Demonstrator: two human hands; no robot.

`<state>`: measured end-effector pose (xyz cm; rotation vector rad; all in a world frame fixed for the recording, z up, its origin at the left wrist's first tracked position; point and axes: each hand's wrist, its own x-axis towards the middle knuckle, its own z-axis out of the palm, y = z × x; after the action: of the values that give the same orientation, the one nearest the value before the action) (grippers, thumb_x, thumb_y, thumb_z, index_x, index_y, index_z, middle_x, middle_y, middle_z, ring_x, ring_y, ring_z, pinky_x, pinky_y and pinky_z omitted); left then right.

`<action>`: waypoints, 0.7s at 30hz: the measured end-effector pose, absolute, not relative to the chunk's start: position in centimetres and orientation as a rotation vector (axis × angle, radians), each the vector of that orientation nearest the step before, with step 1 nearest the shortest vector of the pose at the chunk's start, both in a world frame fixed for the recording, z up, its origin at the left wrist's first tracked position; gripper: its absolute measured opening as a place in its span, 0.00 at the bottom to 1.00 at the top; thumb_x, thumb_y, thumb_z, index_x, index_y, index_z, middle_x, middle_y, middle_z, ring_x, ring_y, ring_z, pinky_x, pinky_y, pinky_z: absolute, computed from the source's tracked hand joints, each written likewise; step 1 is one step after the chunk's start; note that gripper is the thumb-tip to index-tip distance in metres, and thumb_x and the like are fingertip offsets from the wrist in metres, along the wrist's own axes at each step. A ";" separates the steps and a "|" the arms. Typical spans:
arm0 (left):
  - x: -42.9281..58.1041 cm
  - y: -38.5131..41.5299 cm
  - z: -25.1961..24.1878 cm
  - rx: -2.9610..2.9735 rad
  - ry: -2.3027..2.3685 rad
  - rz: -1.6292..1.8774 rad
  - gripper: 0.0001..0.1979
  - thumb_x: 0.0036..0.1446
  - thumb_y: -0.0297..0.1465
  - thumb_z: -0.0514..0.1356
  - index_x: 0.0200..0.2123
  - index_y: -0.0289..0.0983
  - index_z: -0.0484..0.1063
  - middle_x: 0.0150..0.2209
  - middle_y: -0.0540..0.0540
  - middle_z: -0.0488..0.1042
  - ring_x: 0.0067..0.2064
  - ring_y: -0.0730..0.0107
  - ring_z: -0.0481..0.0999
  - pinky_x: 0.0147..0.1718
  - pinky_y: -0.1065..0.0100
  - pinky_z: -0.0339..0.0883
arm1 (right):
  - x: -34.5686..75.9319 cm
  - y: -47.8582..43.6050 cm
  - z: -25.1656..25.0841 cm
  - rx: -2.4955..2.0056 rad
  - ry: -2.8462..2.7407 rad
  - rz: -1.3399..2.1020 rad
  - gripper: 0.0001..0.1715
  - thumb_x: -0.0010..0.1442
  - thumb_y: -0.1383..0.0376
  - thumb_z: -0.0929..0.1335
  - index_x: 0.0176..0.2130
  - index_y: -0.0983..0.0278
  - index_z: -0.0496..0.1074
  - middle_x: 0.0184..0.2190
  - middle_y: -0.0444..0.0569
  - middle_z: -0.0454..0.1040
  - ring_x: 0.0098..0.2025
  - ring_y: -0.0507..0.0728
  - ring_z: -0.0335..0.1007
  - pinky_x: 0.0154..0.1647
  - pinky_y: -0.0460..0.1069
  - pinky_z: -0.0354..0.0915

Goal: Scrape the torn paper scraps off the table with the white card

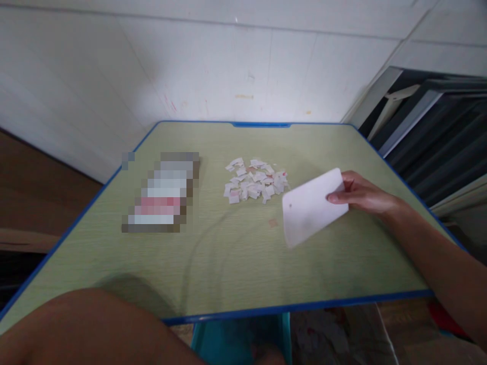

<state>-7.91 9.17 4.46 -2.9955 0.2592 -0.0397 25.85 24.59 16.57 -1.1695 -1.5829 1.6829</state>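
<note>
1. The white card point(314, 210), a flat piece with rounded corners and a small dark dot near one end, is over the right half of the counter point(213, 263), between the middle and the right edge. It is tilted; I can't tell whether its lower edge touches the surface.
2. The right hand point(352, 192) is grasping that card by its right end, thumb on the face towards me, with the forearm coming in across the counter's near right corner.
3. Just left of the card, around the middle of the counter, lies a loose spread of paper scraps point(253, 182), mostly white, a few with pinkish marks.
4. Nearer the left edge lies a long object point(162, 195), pixelated, so I can't say what it is.
5. A bare limb crosses the near left corner. The left hand I can't make out clearly, so I can't tell whether it grips anything.
6. Below the near edge sits a teal bin point(224, 342).
7. Past the right edge, dark panels point(426, 126) lean by the white wall point(228, 66) behind the far edge.
</note>
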 end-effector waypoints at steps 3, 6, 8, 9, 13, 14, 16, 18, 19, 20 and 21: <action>-8.2 9.2 4.6 -2.992 0.249 -0.027 0.13 0.35 0.23 0.53 0.22 0.44 0.75 0.15 0.49 0.65 0.22 0.69 0.64 0.22 0.67 0.47 | 25.1 24.8 16.1 -1.196 -1.475 1.520 0.13 0.46 0.67 0.70 0.36 0.64 0.72 0.31 0.45 0.75 0.29 0.50 0.70 0.30 0.45 0.64; -8.7 9.4 5.0 -2.989 0.237 -0.010 0.11 0.39 0.25 0.54 0.25 0.43 0.75 0.16 0.49 0.65 0.23 0.69 0.65 0.22 0.67 0.49 | 24.5 24.8 15.8 -1.191 -1.467 1.446 0.13 0.47 0.66 0.69 0.37 0.65 0.72 0.31 0.46 0.75 0.29 0.51 0.69 0.30 0.45 0.64; -8.9 9.5 5.3 -2.986 0.222 0.005 0.09 0.43 0.27 0.55 0.28 0.40 0.75 0.19 0.49 0.67 0.25 0.70 0.66 0.23 0.67 0.53 | 24.3 24.8 15.8 -1.205 -1.484 1.410 0.14 0.47 0.65 0.69 0.37 0.65 0.72 0.32 0.46 0.75 0.29 0.51 0.69 0.30 0.46 0.64; -9.0 9.5 5.5 -2.984 0.215 0.012 0.08 0.45 0.29 0.56 0.30 0.39 0.74 0.22 0.48 0.69 0.26 0.70 0.67 0.23 0.68 0.55 | 24.3 24.8 15.8 -1.213 -1.495 1.394 0.15 0.47 0.65 0.69 0.37 0.65 0.72 0.33 0.47 0.75 0.29 0.51 0.69 0.29 0.46 0.64; -9.1 9.6 6.2 -2.968 0.168 0.052 0.12 0.52 0.37 0.55 0.36 0.35 0.69 0.35 0.45 0.70 0.32 0.71 0.68 0.29 0.67 0.63 | 24.1 24.7 15.9 -1.241 -1.548 1.368 0.15 0.46 0.64 0.70 0.36 0.66 0.72 0.33 0.47 0.75 0.29 0.52 0.69 0.28 0.46 0.64; -9.1 9.7 6.4 -2.960 0.149 0.068 0.12 0.53 0.37 0.54 0.37 0.35 0.68 0.36 0.44 0.69 0.33 0.71 0.68 0.30 0.66 0.64 | 24.0 24.6 16.0 -1.243 -1.568 1.387 0.15 0.46 0.64 0.70 0.36 0.66 0.72 0.33 0.47 0.75 0.29 0.52 0.69 0.28 0.46 0.64; -9.2 10.0 6.7 -2.937 0.104 0.111 0.12 0.53 0.37 0.54 0.38 0.36 0.67 0.38 0.44 0.69 0.35 0.70 0.68 0.31 0.65 0.65 | 23.5 24.3 16.3 -1.234 -1.615 1.463 0.15 0.46 0.65 0.70 0.37 0.66 0.72 0.33 0.47 0.75 0.30 0.52 0.70 0.29 0.45 0.65; -8.7 9.9 7.0 -2.906 0.054 0.166 0.13 0.52 0.36 0.55 0.40 0.37 0.67 0.41 0.44 0.68 0.36 0.69 0.68 0.30 0.66 0.65 | 22.8 23.9 16.6 -1.203 -1.655 1.572 0.15 0.46 0.66 0.69 0.38 0.65 0.72 0.33 0.46 0.75 0.31 0.51 0.70 0.30 0.45 0.65; -8.3 9.6 7.2 -2.887 0.025 0.198 0.14 0.52 0.36 0.56 0.41 0.37 0.67 0.43 0.44 0.67 0.37 0.68 0.68 0.30 0.66 0.65 | 22.4 23.6 16.7 -1.180 -1.673 1.629 0.15 0.47 0.66 0.69 0.38 0.65 0.72 0.33 0.46 0.75 0.31 0.51 0.70 0.31 0.44 0.65; -7.6 9.1 7.3 -2.867 -0.005 0.229 0.14 0.52 0.36 0.55 0.41 0.37 0.67 0.43 0.44 0.67 0.37 0.68 0.68 0.30 0.66 0.65 | 21.9 23.3 16.8 -1.151 -1.690 1.687 0.16 0.47 0.66 0.69 0.39 0.64 0.72 0.33 0.46 0.75 0.32 0.51 0.70 0.31 0.44 0.65; -6.7 8.4 7.4 -2.841 -0.048 0.270 0.13 0.54 0.36 0.54 0.41 0.36 0.66 0.42 0.43 0.67 0.38 0.68 0.68 0.32 0.64 0.65 | 21.5 23.0 16.9 -1.120 -1.707 1.740 0.16 0.48 0.67 0.69 0.40 0.64 0.72 0.33 0.45 0.75 0.32 0.50 0.70 0.32 0.43 0.65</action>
<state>-6.69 8.36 7.43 -2.8411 -0.0477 0.2702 21.46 23.03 16.86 -1.1200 -1.7072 1.7402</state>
